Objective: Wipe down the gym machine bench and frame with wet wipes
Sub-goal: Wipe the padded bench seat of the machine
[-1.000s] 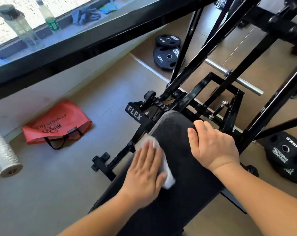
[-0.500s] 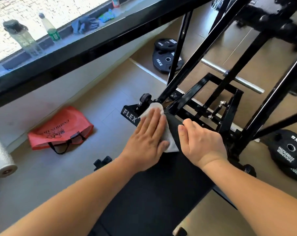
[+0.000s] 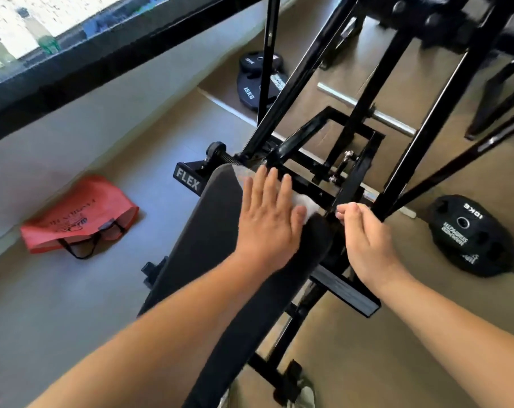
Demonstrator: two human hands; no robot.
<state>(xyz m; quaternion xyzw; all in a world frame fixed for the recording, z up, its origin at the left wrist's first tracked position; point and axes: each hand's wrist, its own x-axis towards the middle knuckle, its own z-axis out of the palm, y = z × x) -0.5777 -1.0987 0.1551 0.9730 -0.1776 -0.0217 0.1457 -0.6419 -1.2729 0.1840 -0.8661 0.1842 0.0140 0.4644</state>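
Plainly the biggest thing is the black machine frame (image 3: 305,69), its slanted struts filling the upper right of the frame and running off the top edge, so where they join overhead is cut off. A thick dark beam (image 3: 102,60) crosses the upper left; above it a bright window ledge holds bottles (image 3: 45,39) too blurred to read. Next comes the dark padded bench (image 3: 208,231), running from bottom centre up to the middle, its near end hidden under the person's forearms. On the floor at left lies a red bag (image 3: 82,213) with print I can't read. At upper centre a stack of black weight plates (image 3: 255,83) is partly behind a strut, and at right a single 10 kg plate (image 3: 470,237) lies flat. A chrome bar (image 3: 338,94) is broken up by the struts in front of it. The left hand (image 3: 267,219) lies flat with straight, spread fingers at the far right corner of the bench, pressing down the wet wipe (image 3: 307,206), of which only a white scrap shows past the thumb. The right hand (image 3: 364,237) hangs just beside the bench with loosely curled fingers and nothing visible in them; whether its fingertips (image 3: 347,209) touch the strut I can't tell. A small FLEX label (image 3: 187,181) sits at the bench's far left corner.
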